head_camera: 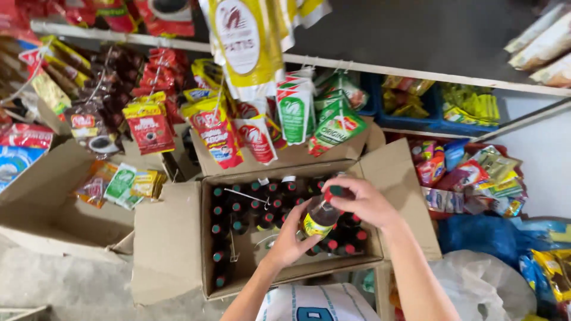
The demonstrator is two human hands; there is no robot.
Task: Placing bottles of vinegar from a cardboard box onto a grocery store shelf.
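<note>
An open cardboard box (172, 244) sits below me, holding several small dark sauce bottles with red and green caps (250, 208). Both hands hold one dark bottle with a yellow label (317, 219) above the box's right half. My left hand (289, 241) grips the bottle from below, around its lower body. My right hand (364, 201) curls over its neck and red cap from above. My forearms come in from the bottom edge.
Hanging sachet strips, yellow, red and green (250, 53), dangle over the box from a rail. A second open cardboard box (53, 208) with packets lies at left. Snack packets (476, 178) pile at right, with blue and white plastic bags (482, 279) below them.
</note>
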